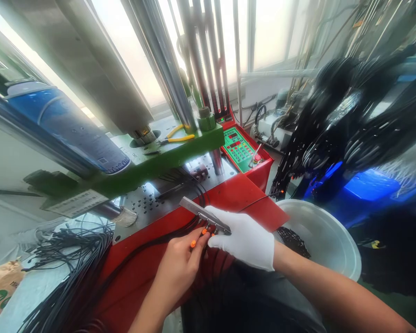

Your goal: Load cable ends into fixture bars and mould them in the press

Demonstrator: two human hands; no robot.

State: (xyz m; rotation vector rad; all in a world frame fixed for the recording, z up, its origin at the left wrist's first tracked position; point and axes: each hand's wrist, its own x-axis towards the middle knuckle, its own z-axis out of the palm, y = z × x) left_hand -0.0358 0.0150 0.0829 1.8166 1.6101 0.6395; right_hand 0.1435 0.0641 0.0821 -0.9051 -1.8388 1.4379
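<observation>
My right hand (247,238), in a white glove, is closed around a narrow grey metal bar (199,210) with a row of small fittings along its lower edge. My bare left hand (176,261) pinches black cables with orange ends (193,243) just beneath that bar. Both hands are close together over the red front of a press machine. Black cables (152,239) run from the left across the machine's red edge, and more hang below my hands. The exact contact between the orange ends and the bar is partly hidden by my fingers.
Behind stands the press with a perforated metal bed (143,203) and green plate (166,162), bearing yellow-handled pliers (182,137) and a blue spray can (69,127). A control panel (241,150) sits farther right. Nearby are a white tub (336,236), blue bins (370,187) and cable bundles (86,259).
</observation>
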